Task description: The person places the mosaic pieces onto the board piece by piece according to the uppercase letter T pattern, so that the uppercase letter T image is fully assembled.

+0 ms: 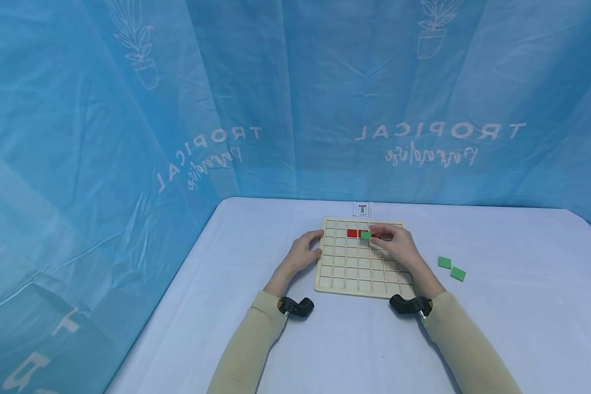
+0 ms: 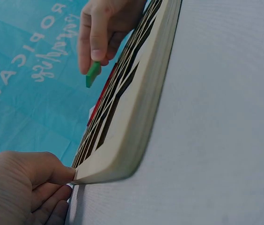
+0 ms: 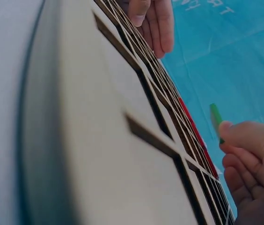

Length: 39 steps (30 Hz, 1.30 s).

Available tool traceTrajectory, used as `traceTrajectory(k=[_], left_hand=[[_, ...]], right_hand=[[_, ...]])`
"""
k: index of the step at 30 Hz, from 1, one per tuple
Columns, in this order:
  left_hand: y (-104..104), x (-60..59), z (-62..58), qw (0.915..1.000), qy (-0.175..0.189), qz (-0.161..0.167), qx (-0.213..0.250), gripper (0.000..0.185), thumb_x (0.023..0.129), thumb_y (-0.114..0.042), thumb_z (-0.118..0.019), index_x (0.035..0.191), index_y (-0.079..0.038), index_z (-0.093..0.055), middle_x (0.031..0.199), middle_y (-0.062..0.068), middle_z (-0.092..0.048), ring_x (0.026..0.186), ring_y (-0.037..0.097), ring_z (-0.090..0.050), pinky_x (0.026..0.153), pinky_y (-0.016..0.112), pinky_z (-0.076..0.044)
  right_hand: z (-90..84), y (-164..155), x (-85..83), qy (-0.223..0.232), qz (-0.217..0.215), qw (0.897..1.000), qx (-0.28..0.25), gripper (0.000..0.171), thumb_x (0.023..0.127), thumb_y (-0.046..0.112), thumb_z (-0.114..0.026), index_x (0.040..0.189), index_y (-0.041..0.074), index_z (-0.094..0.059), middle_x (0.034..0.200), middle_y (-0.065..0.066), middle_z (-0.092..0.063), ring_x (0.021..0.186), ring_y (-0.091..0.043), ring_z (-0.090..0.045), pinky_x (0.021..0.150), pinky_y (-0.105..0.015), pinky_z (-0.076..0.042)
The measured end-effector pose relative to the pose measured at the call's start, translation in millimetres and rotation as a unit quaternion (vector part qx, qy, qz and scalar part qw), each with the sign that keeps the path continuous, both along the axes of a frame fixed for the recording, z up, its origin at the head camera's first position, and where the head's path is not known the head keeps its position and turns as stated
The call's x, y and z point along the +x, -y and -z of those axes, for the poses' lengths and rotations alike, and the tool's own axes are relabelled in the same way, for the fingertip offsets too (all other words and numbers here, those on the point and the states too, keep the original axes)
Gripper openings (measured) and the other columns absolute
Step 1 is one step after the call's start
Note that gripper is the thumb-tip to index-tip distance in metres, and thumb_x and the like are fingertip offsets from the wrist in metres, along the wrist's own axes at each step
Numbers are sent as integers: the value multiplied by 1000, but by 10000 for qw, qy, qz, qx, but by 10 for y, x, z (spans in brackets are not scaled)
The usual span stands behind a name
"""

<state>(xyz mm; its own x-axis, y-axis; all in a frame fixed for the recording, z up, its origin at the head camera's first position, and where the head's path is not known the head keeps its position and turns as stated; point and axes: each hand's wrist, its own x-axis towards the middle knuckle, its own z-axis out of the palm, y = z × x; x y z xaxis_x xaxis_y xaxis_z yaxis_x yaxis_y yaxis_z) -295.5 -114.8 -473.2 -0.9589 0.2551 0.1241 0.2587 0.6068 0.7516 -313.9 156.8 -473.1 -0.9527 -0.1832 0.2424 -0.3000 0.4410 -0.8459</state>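
My right hand (image 1: pixel 396 243) pinches a green square tile (image 1: pixel 366 235) between thumb and fingertips above the upper part of a pale wooden grid board (image 1: pixel 345 271). The wrist views show this green tile (image 2: pixel 93 75) tilted and raised off the board. Red tiles (image 1: pixel 352 233) lie in a row in the board's upper cells, partly hidden by the green tile and right hand. My left hand (image 1: pixel 301 253) touches the board's left edge, its thumb and index finger spread along it. In the left wrist view, a digit of that hand (image 2: pixel 24 183) meets the board's rim.
Two loose green tiles (image 1: pixel 445 262) lie on the white table (image 1: pixel 522 306) right of the board. A small printed card (image 1: pixel 362 209) with a coloured T pattern sits behind the board. Blue printed curtains (image 1: pixel 325 98) enclose the table's back and left side.
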Motion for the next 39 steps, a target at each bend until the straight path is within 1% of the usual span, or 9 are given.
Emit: traceTrajectory(k=[4,11,17,25,33,36,39], left_hand=[[0,8,-4,10000,-5,19,35,53,87,-4,-55,139,-3,-44,141,11,-45,134,23,-35,111,34,-28],[4,2,-7,10000,10,20,35,53,88,-4,-55,139,-3,-44,141,11,-45,134,23,-35,110,33,-29],[5,-8,-2,10000,2,37,67,53,88,-3,-56,139,-3,-44,140,11,-45,133,23,-36,110,32,-30],[-5,10,-1,10000,27,22,55,53,88,-4,-55,140,-3,-43,141,12,-44,134,23,-35,110,33,-29],[-7,10,-4,10000,45,-2,54,53,88,-5,-55,140,-3,-43,141,11,-44,134,23,-34,111,34,-29],[-6,4,1,10000,41,-9,67,53,88,-5,-55,140,-3,-43,141,11,-45,134,23,-34,111,34,-29],[-7,0,3,10000,25,-9,55,53,88,-5,-55,139,-3,-44,141,11,-45,134,23,-35,111,33,-29]], right_hand=[[43,2,2,-236,-42,9994,235,34,85,13,-71,117,5,-65,105,-11,-67,92,-24,-63,80,-38,-54],[69,10,-7,-573,-383,9964,496,32,84,10,-71,114,2,-66,103,-10,-67,92,-24,-64,81,-39,-54],[73,22,-9,-865,-400,9925,761,29,83,8,-72,111,1,-67,101,-10,-67,89,-23,-64,78,-37,-55],[84,20,-1,-837,-372,9923,830,31,82,9,-74,112,3,-68,108,-10,-66,91,-22,-64,79,-38,-55],[87,20,0,-927,-373,9905,947,29,82,10,-73,110,4,-69,108,-10,-67,93,-23,-64,78,-38,-54],[64,21,-3,-837,-352,9916,925,29,83,10,-73,111,3,-69,108,-10,-67,95,-24,-64,81,-40,-54],[-15,20,7,-678,-219,9948,728,31,84,14,-72,114,5,-67,108,-9,-67,99,-26,-62,85,-44,-52]])
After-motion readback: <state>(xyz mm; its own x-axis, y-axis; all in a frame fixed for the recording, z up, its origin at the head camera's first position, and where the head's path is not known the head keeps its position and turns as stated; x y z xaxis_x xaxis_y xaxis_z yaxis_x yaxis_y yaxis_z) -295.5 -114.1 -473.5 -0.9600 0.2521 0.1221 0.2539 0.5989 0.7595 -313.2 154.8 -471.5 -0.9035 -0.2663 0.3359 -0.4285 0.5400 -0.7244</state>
